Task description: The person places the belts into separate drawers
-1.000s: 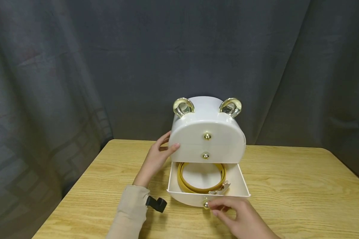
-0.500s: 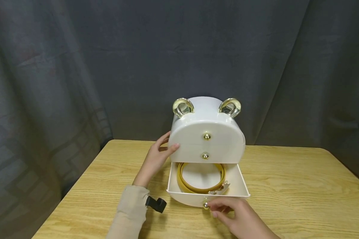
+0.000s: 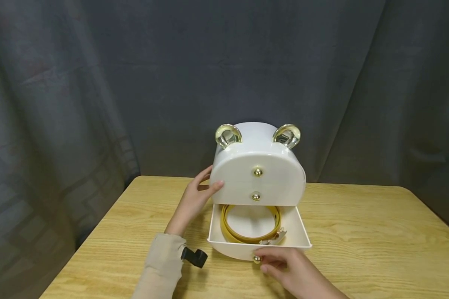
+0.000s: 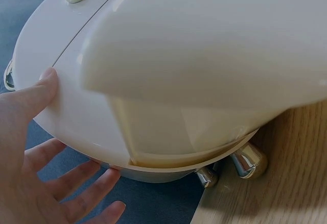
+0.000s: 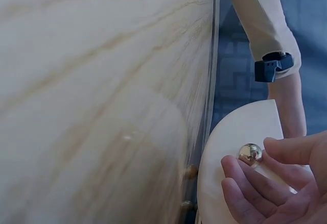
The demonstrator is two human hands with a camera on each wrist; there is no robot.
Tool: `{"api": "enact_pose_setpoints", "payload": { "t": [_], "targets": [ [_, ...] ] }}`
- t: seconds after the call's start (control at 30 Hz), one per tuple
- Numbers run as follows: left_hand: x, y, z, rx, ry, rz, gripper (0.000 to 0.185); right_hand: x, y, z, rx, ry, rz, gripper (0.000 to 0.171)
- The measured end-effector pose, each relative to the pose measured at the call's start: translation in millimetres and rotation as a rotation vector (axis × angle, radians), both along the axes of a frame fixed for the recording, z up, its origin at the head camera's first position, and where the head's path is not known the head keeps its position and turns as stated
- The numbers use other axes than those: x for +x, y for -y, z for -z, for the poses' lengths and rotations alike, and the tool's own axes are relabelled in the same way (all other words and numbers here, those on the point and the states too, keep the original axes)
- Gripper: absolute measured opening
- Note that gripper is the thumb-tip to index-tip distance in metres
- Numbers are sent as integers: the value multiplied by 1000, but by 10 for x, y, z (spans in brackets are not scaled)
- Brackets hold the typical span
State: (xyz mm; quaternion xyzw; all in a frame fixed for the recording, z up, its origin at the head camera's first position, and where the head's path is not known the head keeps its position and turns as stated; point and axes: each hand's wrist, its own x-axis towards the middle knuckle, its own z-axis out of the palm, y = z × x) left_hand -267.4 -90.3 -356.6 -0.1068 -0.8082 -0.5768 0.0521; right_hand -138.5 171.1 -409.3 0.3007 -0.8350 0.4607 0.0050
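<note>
A white drawer box (image 3: 258,182) with gold ears stands on the table, its bottom drawer (image 3: 303,232) pulled out. Inside that drawer lies a coiled yellow belt (image 3: 226,232) with a pale metal buckle. My left hand (image 3: 194,199) rests on the box's left side, thumb on the front face; in the left wrist view its other fingers lie spread and fairly straight along the side. The drawer's gold knob (image 3: 257,259) is beside my right hand (image 3: 292,268). There, the forefinger reaches over the knob at the drawer front, with the thumb apart; the knob (image 5: 250,153) shows unpinched in the right wrist view.
Two more gold knobs sit on the upper front, an upper knob (image 3: 258,171) and a lower knob (image 3: 256,196). Gold feet (image 4: 249,161) show beneath the box in the left wrist view. A dark curtain (image 3: 172,83) hangs behind the wooden table (image 3: 359,232).
My right hand has shifted slightly left, its forefinger now further over the knob. The left hand, the box, the drawer and the belt keep their places.
</note>
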Motion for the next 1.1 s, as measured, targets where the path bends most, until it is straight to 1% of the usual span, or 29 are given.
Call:
{"api": "enact_pose_setpoints", "payload": {
  "t": [0.33, 0.63, 0.8, 0.93, 1.1],
  "targets": [
    [-4, 10, 0, -5, -3, -2, 70, -15, 22, -8, 2, 2, 31, 28],
    [-8, 10, 8, -1, -4, 7, 69, -36, 25, -76, 9, 96, 96, 25],
    [-8, 3, 13, -4, -1, 5, 68, -54, 19, -95, 3, 121, 116, 23],
    [-4, 0, 8, -9, 1, -1, 69, -89, 27, -99, 3, 93, 123, 22],
    [0, 1, 2, -15, -1, -4, 70, -151, 47, -115, 8, 84, 143, 22]
  ]
}}
